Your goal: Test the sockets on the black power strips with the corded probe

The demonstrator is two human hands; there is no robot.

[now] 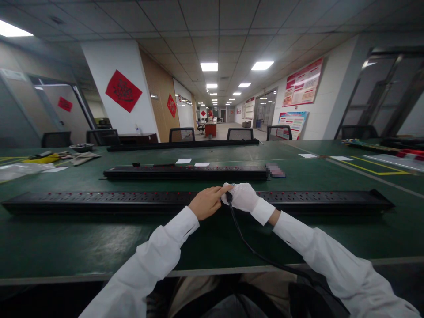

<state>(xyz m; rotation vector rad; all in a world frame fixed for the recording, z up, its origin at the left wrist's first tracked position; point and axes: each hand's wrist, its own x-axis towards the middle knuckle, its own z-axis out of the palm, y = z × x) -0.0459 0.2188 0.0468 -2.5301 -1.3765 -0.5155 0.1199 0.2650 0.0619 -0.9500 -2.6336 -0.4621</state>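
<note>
A long black power strip (pixel 115 203) with a row of sockets and small red parts lies across the green table. Over its middle, my right hand (pixel 243 196), in a white glove, is closed around the black plug (pixel 229 197) of a thick black cable (pixel 243 238). The cable runs down over the table's near edge to the right. My bare left hand (pixel 207 202) touches the gloved fingers from the left, its index finger stretched toward them. Whether its other fingers hold anything is hidden.
Behind lies a second black strip (pixel 185 173), and farther back a third black bar (pixel 182 145). White papers (pixel 184 161) lie between them. Tools and a yellow item (pixel 46 158) are at the left; a red item (pixel 410 153) is at the right.
</note>
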